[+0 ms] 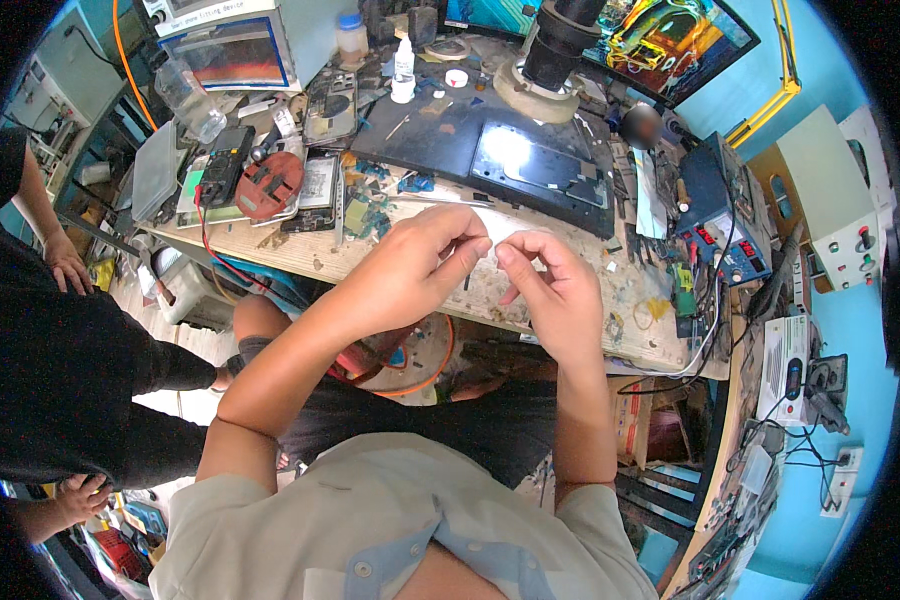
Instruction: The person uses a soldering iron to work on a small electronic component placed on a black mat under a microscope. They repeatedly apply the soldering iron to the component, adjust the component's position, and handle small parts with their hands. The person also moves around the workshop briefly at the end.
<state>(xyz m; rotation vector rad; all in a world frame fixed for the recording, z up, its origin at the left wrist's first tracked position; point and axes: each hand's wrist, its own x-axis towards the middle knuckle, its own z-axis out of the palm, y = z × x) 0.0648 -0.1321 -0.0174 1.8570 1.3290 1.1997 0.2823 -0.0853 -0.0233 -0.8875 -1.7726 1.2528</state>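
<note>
My left hand (420,262) and my right hand (558,298) meet over the front part of the workbench (355,268). Thumb and forefinger are pinched on each, and the tips almost touch. Whatever sits between those fingertips is too small to make out. Just behind the hands, a dark flat panel (545,178) with a bright glare lies on the black base (425,140) of a microscope (555,50). Below the fingertips a short dark strip (467,284) shows against the bench.
At left lie a multimeter (228,168), a reddish-brown oval plate (268,186) and phone parts. A white dropper bottle (403,72) stands behind. On the right are a blue power supply (722,208) and loose cables. A monitor (670,50) stands behind; another person (60,380) stands at left.
</note>
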